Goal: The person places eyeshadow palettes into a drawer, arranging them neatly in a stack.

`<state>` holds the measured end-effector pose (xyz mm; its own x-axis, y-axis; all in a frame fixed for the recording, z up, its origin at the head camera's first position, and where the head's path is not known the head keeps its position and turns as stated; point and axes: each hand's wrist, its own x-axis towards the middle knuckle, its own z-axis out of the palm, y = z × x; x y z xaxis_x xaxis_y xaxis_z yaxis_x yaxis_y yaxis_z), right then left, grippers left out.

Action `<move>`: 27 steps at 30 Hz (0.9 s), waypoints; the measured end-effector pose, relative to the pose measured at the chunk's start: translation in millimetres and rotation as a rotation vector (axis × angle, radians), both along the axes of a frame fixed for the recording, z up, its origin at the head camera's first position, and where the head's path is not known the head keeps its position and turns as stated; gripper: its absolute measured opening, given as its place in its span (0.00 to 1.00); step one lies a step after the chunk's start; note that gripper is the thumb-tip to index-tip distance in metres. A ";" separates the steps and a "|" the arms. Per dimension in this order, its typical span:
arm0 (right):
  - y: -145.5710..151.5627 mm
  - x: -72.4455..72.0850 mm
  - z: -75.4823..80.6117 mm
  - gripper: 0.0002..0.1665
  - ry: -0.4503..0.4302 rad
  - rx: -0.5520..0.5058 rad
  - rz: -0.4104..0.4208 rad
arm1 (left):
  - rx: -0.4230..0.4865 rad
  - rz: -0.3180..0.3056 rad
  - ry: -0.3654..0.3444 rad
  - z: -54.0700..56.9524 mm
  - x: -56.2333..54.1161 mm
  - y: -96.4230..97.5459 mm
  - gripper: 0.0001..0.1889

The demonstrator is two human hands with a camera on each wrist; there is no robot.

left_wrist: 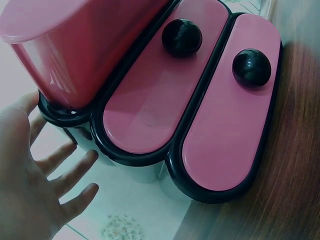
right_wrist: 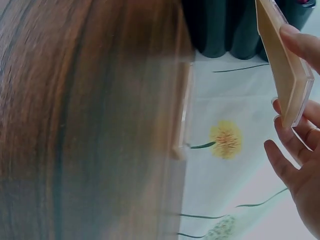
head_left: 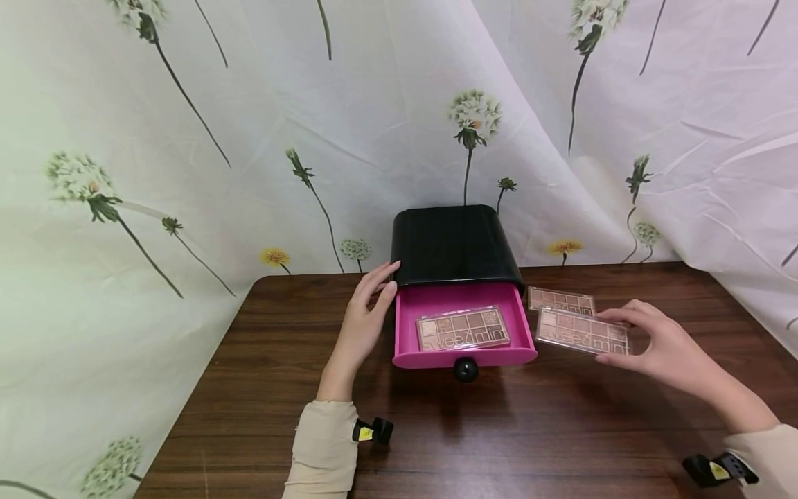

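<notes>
Aloft, right hand pinches palette; left hand splays.

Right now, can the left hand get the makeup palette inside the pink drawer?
Probably yes. The left hand is empty, beside the black cabinet. The pink drawer is pulled out, and nothing covers the palette lying in it, so the way from above looks free.

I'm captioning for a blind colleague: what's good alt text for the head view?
The right hand holds a makeup palette beside an open pink drawer containing another palette; the left hand touches its black cabinet. A third palette lies on the wooden table.
</notes>
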<state>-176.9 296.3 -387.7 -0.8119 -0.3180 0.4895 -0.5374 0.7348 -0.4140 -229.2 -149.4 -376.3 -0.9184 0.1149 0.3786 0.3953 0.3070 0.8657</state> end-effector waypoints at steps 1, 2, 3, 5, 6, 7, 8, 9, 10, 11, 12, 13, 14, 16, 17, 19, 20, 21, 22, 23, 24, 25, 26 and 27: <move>-0.5 1.8 2.1 0.35 -0.001 -0.009 -0.002 | 0.002 0.000 -0.004 0.9 0.6 0.2 0.21; -1.1 3.6 4.5 0.36 0.001 -0.013 -0.001 | 0.006 -0.002 -0.008 1.8 1.0 0.5 0.21; -1.4 5.3 6.7 0.36 0.007 -0.016 -0.001 | 0.012 -0.004 -0.014 3.3 2.1 0.9 0.21; -2.4 8.5 10.7 0.37 0.010 -0.032 -0.001 | 0.019 -0.006 -0.027 7.8 4.9 2.0 0.21; -3.0 9.9 12.8 0.37 0.014 -0.043 0.000 | 0.022 -0.009 -0.032 10.1 6.3 2.6 0.22; -3.6 11.2 14.9 0.38 0.018 -0.054 0.002 | 0.025 -0.011 -0.034 11.8 7.4 3.1 0.22; -4.2 12.6 16.9 0.39 0.024 -0.061 0.007 | 0.027 -0.012 -0.037 12.9 8.1 3.4 0.22; -4.9 13.9 18.7 0.39 0.027 -0.069 0.014 | 0.026 -0.012 -0.038 13.2 8.2 3.5 0.22; -5.6 14.9 20.6 0.40 0.031 -0.077 0.023 | 0.020 -0.009 -0.038 12.7 7.8 3.4 0.22; -6.6 16.1 23.0 0.41 0.038 -0.081 0.032 | 0.014 -0.006 -0.035 11.2 6.8 3.1 0.22; -7.6 17.2 24.9 0.42 0.044 -0.085 0.040 | 0.009 -0.003 -0.031 9.0 5.4 2.7 0.21; -8.7 18.1 27.1 0.42 0.049 -0.086 0.049 | 0.008 -0.002 -0.024 6.7 4.0 2.0 0.21; -9.9 19.1 29.3 0.43 0.056 -0.084 0.057 | 0.005 0.000 -0.018 4.6 2.6 1.5 0.21; -12.6 20.6 33.9 0.44 0.071 -0.074 0.072 | 0.001 0.002 -0.007 1.6 0.6 0.6 0.21; -14.0 21.3 36.3 0.44 0.080 -0.067 0.079 | 0.004 0.000 0.000 0.6 -0.2 0.2 0.21; -16.3 22.3 40.9 0.44 0.098 -0.057 0.095 | 0.017 -0.008 -0.004 0.8 -0.2 0.2 0.21; -17.2 22.9 43.0 0.44 0.106 -0.055 0.101 | 0.016 -0.007 -0.006 1.0 -0.2 0.4 0.21; -18.0 23.3 45.2 0.45 0.113 -0.054 0.106 | 0.015 -0.008 -0.005 1.1 -0.1 0.5 0.21; -18.4 23.7 47.0 0.45 0.118 -0.052 0.107 | 0.016 -0.010 -0.015 6.0 3.4 1.4 0.21; -18.7 24.2 48.5 0.45 0.123 -0.054 0.106 | 0.013 -0.010 -0.023 10.9 7.0 2.4 0.22; -18.9 24.7 50.0 0.45 0.124 -0.055 0.103 | 0.011 -0.011 -0.032 16.1 10.8 3.5 0.22; -19.1 25.2 51.3 0.45 0.126 -0.057 0.098 | 0.008 -0.011 -0.037 20.7 14.3 4.4 0.22; -19.3 25.8 52.4 0.45 0.126 -0.060 0.095 | 0.002 -0.010 -0.036 25.0 17.6 5.3 0.22; -19.4 26.0 53.3 0.45 0.126 -0.061 0.093 | 0.003 -0.012 -0.042 29.7 21.0 6.2 0.22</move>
<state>-150.9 276.9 -334.4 -0.7117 -0.3553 0.6061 -0.6521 0.6550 -0.3818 -208.2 -143.1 -346.6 -0.9321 0.1252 0.3399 0.3621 0.3002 0.8825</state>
